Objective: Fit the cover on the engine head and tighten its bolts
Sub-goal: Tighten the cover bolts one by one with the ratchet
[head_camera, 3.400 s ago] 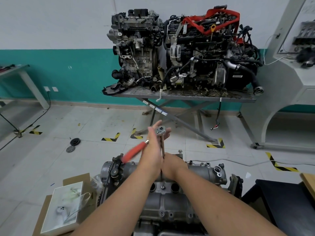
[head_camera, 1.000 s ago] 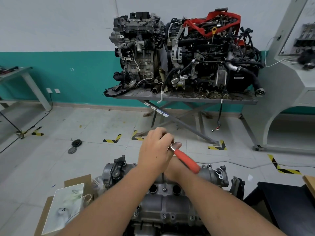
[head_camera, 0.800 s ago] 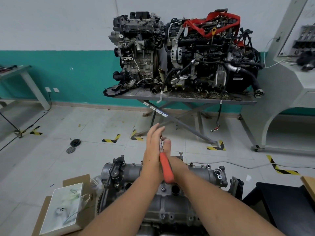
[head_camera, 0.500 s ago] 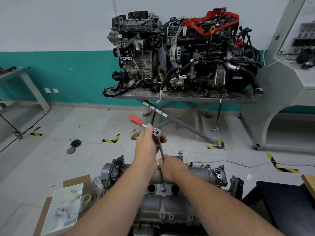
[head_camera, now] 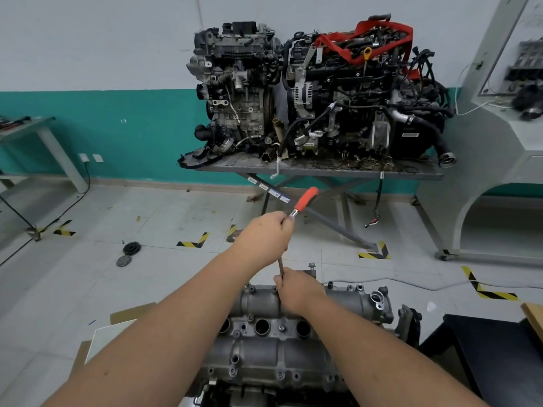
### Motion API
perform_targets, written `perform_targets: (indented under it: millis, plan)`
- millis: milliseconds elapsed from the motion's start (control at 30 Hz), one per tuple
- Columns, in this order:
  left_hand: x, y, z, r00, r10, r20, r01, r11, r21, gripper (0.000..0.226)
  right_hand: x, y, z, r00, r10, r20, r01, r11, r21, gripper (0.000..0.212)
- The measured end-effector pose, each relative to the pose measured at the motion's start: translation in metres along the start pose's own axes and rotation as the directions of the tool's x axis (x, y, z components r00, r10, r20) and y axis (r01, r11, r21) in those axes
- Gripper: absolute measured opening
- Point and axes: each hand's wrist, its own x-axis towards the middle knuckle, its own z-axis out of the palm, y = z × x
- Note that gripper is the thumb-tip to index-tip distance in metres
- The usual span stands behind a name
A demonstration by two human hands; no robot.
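The left hand (head_camera: 264, 235) is closing over the head of a ratchet wrench (head_camera: 304, 200), fingers curled round it, with the red handle sticking out up and to the right, away from the person. From under that hand a thin extension bar (head_camera: 280, 267) is running down into the right hand (head_camera: 296, 292), which is pinching the bar's lower part just above the far edge of the cover (head_camera: 264, 327). The bolt under the bar is hidden by the right hand.

On the far left, a grey table (head_camera: 44, 133) is standing against the teal-and-white wall, with a black cable hanging from a socket beside it. On the floor, two dark round discs (head_camera: 127, 254) are lying close together, near yellow-and-black tape marks. At the lower left, a cardboard box (head_camera: 129, 314) is showing from under the left forearm.

In the middle, the grey metal cover is sitting on the engine head (head_camera: 264, 374) directly below the person, its three round wells open along the centre. Behind it, two complete engines (head_camera: 317, 92) are standing side by side on a scissor-leg stand (head_camera: 317, 171); the right one is carrying a red strap.

To the right, a pale grey console (head_camera: 493, 148) is standing against the wall, and a dark surface (head_camera: 484, 356) is filling the lower right corner.
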Motion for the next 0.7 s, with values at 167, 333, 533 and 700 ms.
perform_targets:
  millis: [167, 333, 533, 700]
  plan:
    - [-0.006, -0.015, 0.014, 0.932, 0.338, -0.131, -0.229, 0.830, 0.509, 0.025, -0.003, -0.002, -0.001, 0.999, 0.031, -0.028, -0.029, 0.998, 0.053, 0.034]
    - [-0.018, -0.033, 0.039, 0.759, 0.541, -0.362, -0.403, 0.828, 0.390, 0.051, -0.008, -0.003, 0.000, 0.998, 0.005, -0.062, 0.006, 0.982, 0.187, 0.033]
    - [-0.031, -0.019, 0.065, 0.884, -0.101, -0.457, -0.278, 0.672, -0.686, 0.028, -0.002, -0.003, -0.002, 0.999, -0.033, 0.018, 0.032, 0.999, 0.039, 0.027]
    - [-0.018, -0.011, 0.058, 0.876, -0.464, -0.131, -0.016, 0.242, -0.970, 0.043, 0.004, -0.001, 0.001, 1.000, -0.002, 0.014, 0.001, 1.000, 0.008, 0.026]
